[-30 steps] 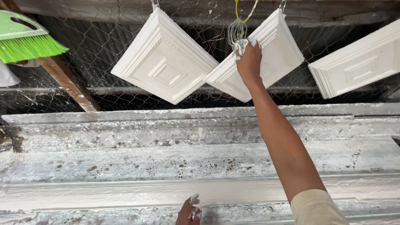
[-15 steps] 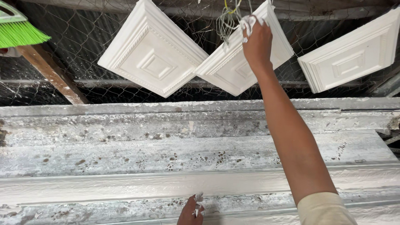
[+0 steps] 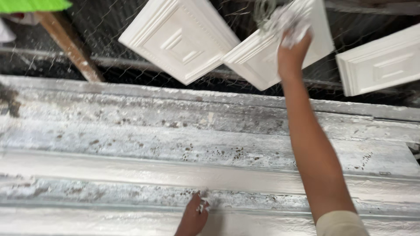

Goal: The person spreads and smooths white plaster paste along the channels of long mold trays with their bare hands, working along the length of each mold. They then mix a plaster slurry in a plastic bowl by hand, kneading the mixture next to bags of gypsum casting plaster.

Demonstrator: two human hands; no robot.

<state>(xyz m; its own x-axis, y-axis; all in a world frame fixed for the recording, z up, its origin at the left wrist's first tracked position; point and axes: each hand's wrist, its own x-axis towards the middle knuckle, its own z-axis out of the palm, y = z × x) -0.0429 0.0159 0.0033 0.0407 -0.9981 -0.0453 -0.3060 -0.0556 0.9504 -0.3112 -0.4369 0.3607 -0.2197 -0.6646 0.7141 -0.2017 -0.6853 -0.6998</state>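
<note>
Head view looks down on a long, plaster-spattered grey bench point(image 3: 131, 131) with ridges running left to right. At the far left top sits one bright green plastic brush edge point(image 3: 33, 5), and below it one slanted brown wooden post point(image 3: 68, 46). Three white square moulded plaster tiles hang along the dark wire mesh point(image 3: 109, 61) behind the bench: the first white tile point(image 3: 179, 37) left of centre, the second white tile point(image 3: 267, 57) just beside it, the third white tile point(image 3: 380, 65) apart at the right. The left hand point(image 3: 192, 216) rests low on the bench, fingers curled narrow around a small white lump point(image 3: 204, 204). The right hand point(image 3: 292, 50) reaches up at the second tile, fingers closed on its top corner, blurred with white plaster.
</note>
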